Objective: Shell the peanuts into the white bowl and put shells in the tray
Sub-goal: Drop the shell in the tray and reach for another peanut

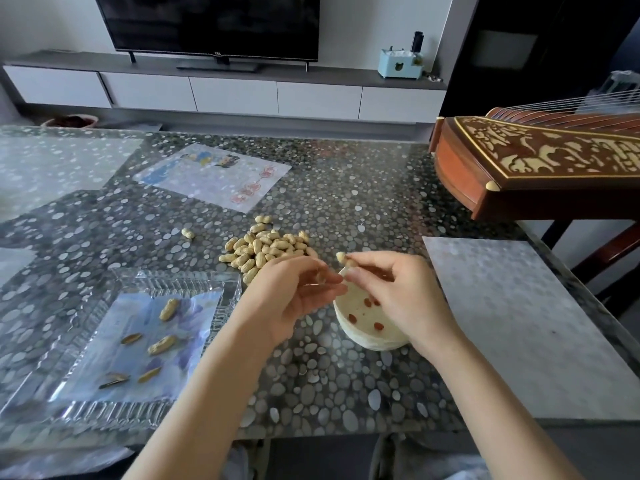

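A pile of unshelled peanuts (265, 249) lies in the middle of the table. Just in front of it stands the white bowl (367, 332) with several red kernels inside. Above the bowl's far rim my right hand (391, 292) pinches a peanut (343, 258) between its fingertips. My left hand (294, 292) is curled close to it, fingertips nearly touching the right ones; what it holds is hidden. The clear glass tray (114, 344) at the left has several empty shells (162, 344) on it.
One stray peanut (187, 233) lies left of the pile. A carved wooden zither (540, 161) juts over the table's right rear. A grey mat (530, 327) lies on the right, a printed sheet (214, 176) at the back, and the table edge runs near my body.
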